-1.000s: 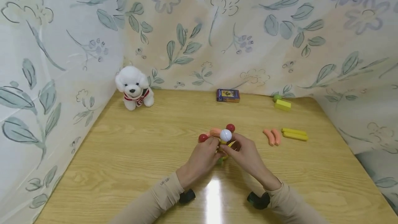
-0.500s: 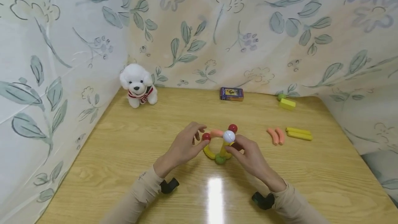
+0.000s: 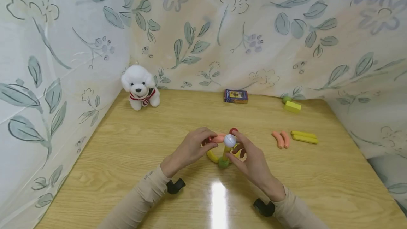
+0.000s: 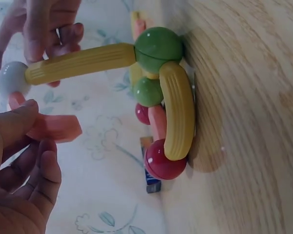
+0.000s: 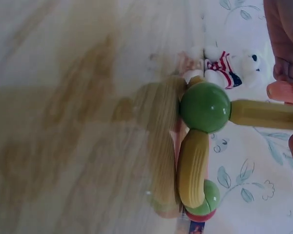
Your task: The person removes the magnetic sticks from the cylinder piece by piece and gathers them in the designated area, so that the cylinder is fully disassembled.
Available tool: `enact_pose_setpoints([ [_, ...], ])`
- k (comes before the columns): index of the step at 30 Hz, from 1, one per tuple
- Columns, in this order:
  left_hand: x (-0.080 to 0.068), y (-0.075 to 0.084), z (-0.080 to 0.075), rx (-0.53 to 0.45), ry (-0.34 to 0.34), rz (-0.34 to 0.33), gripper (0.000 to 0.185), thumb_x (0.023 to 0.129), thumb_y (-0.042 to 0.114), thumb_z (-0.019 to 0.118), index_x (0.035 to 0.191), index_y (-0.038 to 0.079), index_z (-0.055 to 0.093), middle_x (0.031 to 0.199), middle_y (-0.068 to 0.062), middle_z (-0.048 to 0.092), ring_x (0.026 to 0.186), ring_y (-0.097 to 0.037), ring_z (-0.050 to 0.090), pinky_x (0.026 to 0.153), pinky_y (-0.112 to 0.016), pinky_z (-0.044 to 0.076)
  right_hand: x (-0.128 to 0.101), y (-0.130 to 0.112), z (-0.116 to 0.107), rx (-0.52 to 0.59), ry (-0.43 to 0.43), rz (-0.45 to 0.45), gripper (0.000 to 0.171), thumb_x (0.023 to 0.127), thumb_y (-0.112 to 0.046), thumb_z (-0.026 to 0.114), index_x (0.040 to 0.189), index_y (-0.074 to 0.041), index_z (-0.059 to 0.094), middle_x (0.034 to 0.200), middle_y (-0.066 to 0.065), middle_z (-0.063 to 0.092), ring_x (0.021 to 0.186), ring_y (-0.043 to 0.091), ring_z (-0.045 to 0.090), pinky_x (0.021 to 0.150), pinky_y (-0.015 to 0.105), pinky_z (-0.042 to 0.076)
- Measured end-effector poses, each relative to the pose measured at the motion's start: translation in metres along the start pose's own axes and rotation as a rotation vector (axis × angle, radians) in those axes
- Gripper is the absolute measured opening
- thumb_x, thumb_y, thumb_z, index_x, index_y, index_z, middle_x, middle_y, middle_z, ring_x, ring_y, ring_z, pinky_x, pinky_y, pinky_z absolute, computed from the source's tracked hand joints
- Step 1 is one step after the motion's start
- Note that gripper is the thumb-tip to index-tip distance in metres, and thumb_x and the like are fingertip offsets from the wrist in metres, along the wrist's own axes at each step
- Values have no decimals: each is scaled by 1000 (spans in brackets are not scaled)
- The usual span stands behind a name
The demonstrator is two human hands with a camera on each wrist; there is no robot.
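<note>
Floral curtains back the wooden desk (image 3: pixel 127 158); a salmon plastic rod (image 3: pixel 218 139) is pinched by left-hand fingers (image 3: pixel 208 143); right-hand fingers (image 3: pixel 239 143) steady the white ball (image 3: pixel 230 140); misalignment could topple the yellow-and-green frame (image 3: pixel 223 156).

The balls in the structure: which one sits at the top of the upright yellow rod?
The white ball; the green ball and red balls sit lower, at the base.

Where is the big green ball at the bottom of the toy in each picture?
Head view: the green ball sits low in the middle, on the table between both hands.
Left wrist view: the ball is at the top, right of the middle, against the wood.
Right wrist view: the ball is right of the middle.
Shared landmark: the straight yellow stick plugs into it in every view.
</note>
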State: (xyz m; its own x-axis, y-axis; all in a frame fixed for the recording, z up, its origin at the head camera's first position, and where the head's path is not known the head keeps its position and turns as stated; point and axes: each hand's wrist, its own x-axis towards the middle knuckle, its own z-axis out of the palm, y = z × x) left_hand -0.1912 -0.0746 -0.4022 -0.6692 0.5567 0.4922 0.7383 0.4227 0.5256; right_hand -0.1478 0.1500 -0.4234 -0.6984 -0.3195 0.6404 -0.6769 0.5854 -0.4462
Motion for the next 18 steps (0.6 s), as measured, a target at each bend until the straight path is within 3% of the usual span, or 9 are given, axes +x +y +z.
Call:
enact_pose_setpoints([
  [3,1,0,-1,5,-8,11,21,87,15,72,106,6,70,93,-3,69,76,-10,59,68,-20,53,0,1,1,-75,24,-89,75,67,6,84,134,0,49,96,10,67,69,13,62,56,23,50],
  [9,-2,-5,-8,-21,-49,-24,19,90,15,70,107,7,71,94,-3,71,80,-10,62,73,-27,56,5,-2,5,-121,47,-143,73,63,7,85,129,-1,53,86,7,66,67,13,60,56,23,49],
  [18,-8,-7,-14,-118,-33,-88,18,91,14,69,107,6,70,95,-4,73,82,-10,68,74,-19,55,11,-5,8,-111,15,-132,64,67,4,83,124,-1,55,90,7,67,69,11,62,59,24,54],
])
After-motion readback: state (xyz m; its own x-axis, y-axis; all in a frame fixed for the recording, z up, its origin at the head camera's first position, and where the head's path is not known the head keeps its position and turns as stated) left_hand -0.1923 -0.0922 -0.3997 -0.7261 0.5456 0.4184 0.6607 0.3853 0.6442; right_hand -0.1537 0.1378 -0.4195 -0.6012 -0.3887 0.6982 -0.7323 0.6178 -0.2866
